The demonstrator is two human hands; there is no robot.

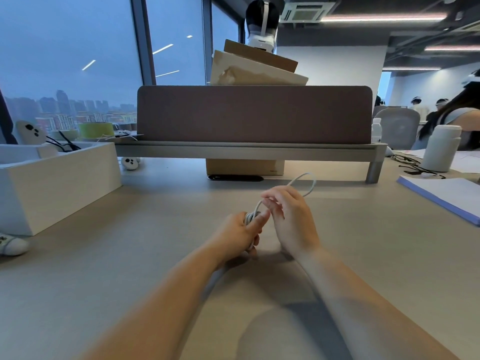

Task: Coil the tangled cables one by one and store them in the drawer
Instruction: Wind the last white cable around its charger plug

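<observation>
The left grip (241, 232) was closed around a small bundle of coiled white cable (307, 174), fingers curled round the turns and the thumb lying along them. Just to its right, the right grip (293, 219) held the free part of the same cable in loosely curled fingers; motion blur hid exactly how the fingertips pinched it. A short strand rose from the bundle to the right grip, and beyond that grip the cable stood up in an open loop over the bench (155, 229). Both grips were near the middle of the bench, with the forearms reaching in from the near edge.

To the left stood an open white box (59, 183) with black cables (65, 146) lying in its far part. A white controller (131, 163) lay just past the box's far right corner. Across the far side ran a brown desk divider (254, 114) on a grey raised shelf (246, 150), with cardboard boxes (257, 71) stacked behind it. At the far right stood a white bottle (441, 149), and nearer lay a stack of paper with a blue edge (441, 196).
</observation>
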